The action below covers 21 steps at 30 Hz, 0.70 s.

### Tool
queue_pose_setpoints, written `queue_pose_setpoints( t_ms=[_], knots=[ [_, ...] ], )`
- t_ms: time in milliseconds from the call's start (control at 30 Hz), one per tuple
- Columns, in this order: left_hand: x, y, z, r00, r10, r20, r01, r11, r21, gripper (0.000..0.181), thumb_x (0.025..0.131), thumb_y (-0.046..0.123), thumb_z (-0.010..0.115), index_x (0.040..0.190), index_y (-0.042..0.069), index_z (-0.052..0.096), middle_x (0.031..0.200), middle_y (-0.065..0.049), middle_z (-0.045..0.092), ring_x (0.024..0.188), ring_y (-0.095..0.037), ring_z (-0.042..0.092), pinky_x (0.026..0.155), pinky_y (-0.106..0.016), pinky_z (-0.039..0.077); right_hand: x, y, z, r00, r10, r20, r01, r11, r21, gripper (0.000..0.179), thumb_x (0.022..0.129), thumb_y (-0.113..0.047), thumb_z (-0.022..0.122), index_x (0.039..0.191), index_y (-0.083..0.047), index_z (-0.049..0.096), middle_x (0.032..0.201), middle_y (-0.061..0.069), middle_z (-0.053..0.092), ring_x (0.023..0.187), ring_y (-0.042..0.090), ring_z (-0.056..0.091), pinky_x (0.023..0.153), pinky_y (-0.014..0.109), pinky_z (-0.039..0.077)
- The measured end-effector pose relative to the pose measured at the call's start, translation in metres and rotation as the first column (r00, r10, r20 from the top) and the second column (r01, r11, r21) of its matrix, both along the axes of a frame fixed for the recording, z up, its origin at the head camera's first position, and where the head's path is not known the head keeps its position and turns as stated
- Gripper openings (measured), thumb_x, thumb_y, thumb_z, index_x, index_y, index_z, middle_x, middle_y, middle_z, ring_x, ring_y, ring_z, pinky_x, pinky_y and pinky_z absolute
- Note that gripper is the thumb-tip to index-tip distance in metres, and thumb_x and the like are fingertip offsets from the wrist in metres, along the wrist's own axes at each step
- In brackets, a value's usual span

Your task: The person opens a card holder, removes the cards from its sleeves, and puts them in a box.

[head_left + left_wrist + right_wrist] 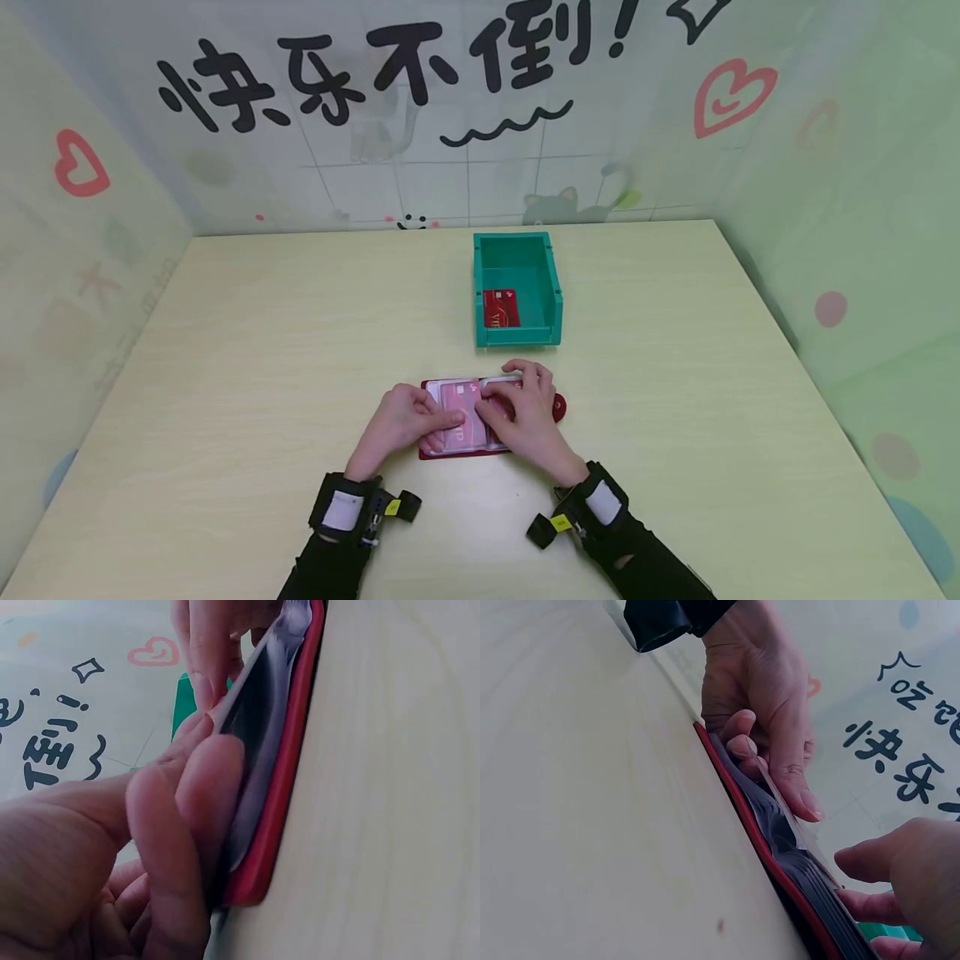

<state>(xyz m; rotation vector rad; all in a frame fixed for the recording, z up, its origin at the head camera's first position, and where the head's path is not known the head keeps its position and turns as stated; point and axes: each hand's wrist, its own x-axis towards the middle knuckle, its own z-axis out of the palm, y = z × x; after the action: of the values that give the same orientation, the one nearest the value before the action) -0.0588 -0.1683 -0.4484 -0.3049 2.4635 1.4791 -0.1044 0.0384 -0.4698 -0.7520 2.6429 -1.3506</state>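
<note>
Left hand (407, 421) pinching pink card (462, 398), right hand (531, 417) half-curled over red holder (265, 847)

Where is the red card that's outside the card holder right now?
In the head view, the red card sits inside the green bin, at its near left corner, just beyond the card holder.

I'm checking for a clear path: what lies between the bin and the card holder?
Bare table, with part of the right grip over it, in the head view.
</note>
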Motion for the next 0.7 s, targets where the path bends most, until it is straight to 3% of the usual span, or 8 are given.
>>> queue_pose_setpoints(
  t_ms=[100, 233, 467, 700],
  knots=[
    [0.0003, 0.0002, -0.0006, 1.000, -0.011, 0.008, 0.011, 1.000, 0.005, 0.028, 0.086, 0.025, 0.081, 0.073, 0.003, 0.069, 0.051, 0.000, 0.064, 0.040, -0.008, 0.058, 0.043, -0.020, 0.044, -0.0002, -0.0019, 0.0001, 1.000, 0.005, -0.008, -0.005, 1.000, 0.031, 0.014, 0.090, -0.027, 0.074, 0.092, -0.013, 0.074, 0.133, 0.015, 0.044, 0.135, 0.035, 0.023, 0.109, 0.059, 0.020],
    [0.0006, -0.0002, -0.0007, 0.999, -0.034, -0.012, 0.033, 0.999, -0.027, 0.032, 0.087, 0.028, 0.080, 0.070, 0.005, 0.065, 0.048, 0.004, 0.058, 0.037, -0.007, 0.052, 0.042, -0.020, 0.038, -0.0007, -0.0033, -0.0001, 1.000, 0.012, -0.023, -0.010, 0.998, 0.057, 0.018, 0.090, -0.029, 0.075, 0.083, -0.014, 0.070, 0.131, 0.015, 0.045, 0.133, 0.036, 0.025, 0.110, 0.058, 0.019],
    [0.0007, -0.0022, 0.0001, 0.995, -0.072, -0.065, 0.065, 0.993, -0.099, 0.033, 0.088, 0.029, 0.078, 0.067, 0.008, 0.062, 0.046, 0.007, 0.045, 0.041, -0.008, 0.043, 0.045, -0.021, 0.027, -0.0002, -0.0046, 0.0021, 1.000, 0.006, -0.023, -0.005, 0.999, 0.050, 0.020, 0.091, -0.027, 0.073, 0.079, -0.013, 0.067, 0.127, 0.016, 0.047, 0.131, 0.037, 0.028, 0.107, 0.059, 0.020],
    [0.0003, -0.0069, -0.0015, 0.993, -0.094, -0.064, 0.093, 0.995, -0.021, 0.027, 0.091, 0.020, 0.073, 0.071, 0.007, 0.060, 0.049, 0.007, 0.045, 0.042, -0.008, 0.041, 0.045, -0.021, 0.028, -0.0005, -0.0042, 0.0040, 1.000, 0.002, 0.013, -0.003, 0.999, 0.038, 0.019, 0.091, -0.023, 0.073, 0.078, -0.011, 0.067, 0.128, 0.017, 0.047, 0.132, 0.038, 0.028, 0.109, 0.060, 0.020]
  ],
)
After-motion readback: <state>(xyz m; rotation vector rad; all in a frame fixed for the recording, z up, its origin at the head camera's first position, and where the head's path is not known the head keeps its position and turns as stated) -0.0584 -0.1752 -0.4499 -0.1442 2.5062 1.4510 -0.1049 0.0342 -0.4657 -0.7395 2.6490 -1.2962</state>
